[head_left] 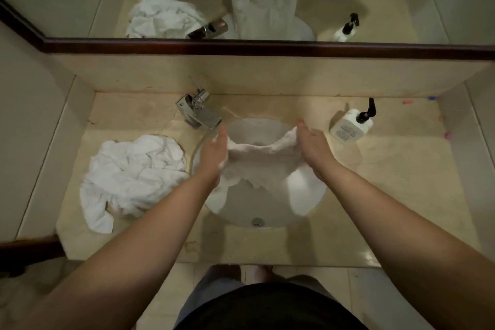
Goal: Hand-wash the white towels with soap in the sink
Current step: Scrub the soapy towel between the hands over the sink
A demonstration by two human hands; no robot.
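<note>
A white towel is stretched between my two hands above the round white sink. My left hand grips its left top corner and my right hand grips its right top corner. The towel's lower part hangs down into the basin. A crumpled pile of white towels lies on the counter to the left of the sink. A white soap bottle with a black pump stands to the right of the sink.
A chrome faucet sits at the sink's back left, close to my left hand. The beige stone counter runs wide on both sides. A mirror with a dark wood frame rises behind, reflecting the towel and my hands.
</note>
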